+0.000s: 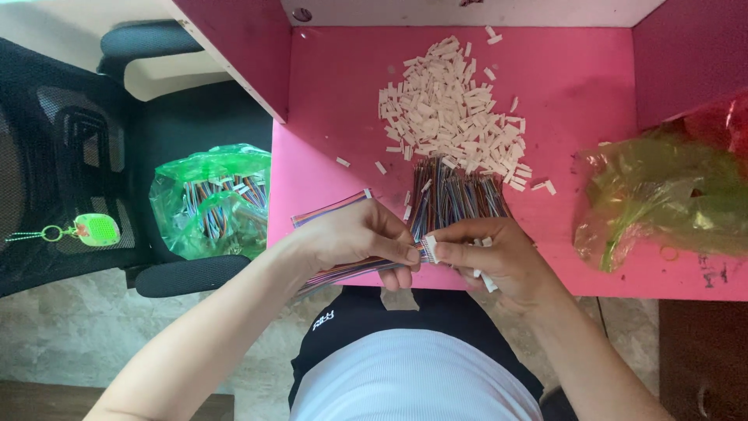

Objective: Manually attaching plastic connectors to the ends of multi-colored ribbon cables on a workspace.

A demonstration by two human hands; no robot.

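Left hand (pixel 362 234) pinches ribbon cable (pixel 343 270) at pink table's (pixel 351 101) front edge; right hand (pixel 487 253) fingers closed on white connector (pixel 429 249).

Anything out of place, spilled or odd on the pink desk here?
Nothing damaged. A few white connector housings lie scattered away from the main pile. The left hand and right hand hold a ribbon cable with a white connector at its end.

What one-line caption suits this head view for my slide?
Left hand holds multicoloured ribbon wires; right hand pinches small white plastic connector at their end.
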